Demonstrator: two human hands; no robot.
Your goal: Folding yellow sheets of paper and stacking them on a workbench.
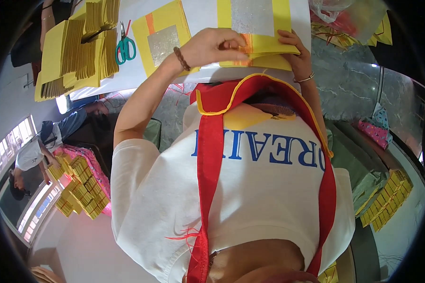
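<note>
A yellow paper sheet (265, 47) with a silver panel (252, 16) and an orange stripe lies at the table's near edge, its near end folded up and over. My left hand (215, 46), wearing a beaded bracelet, has curled fingers closed at the fold over the orange stripe. At the fold's right end, my right hand (296, 54) grips the paper with its thumb and fingers; a thin bangle circles that wrist. Left of the sheet is another yellow paper (177, 23) with a silver square, partly behind my left hand and wrist.
Green-handled scissors (125, 49) lie on the white tabletop (132, 78). Stacks of folded yellow paper (75, 52) fill its left end. Clear plastic and yellow paper (359, 23) sit at the right. Another person (33, 151) is by bundled yellow stacks (82, 186) at far left.
</note>
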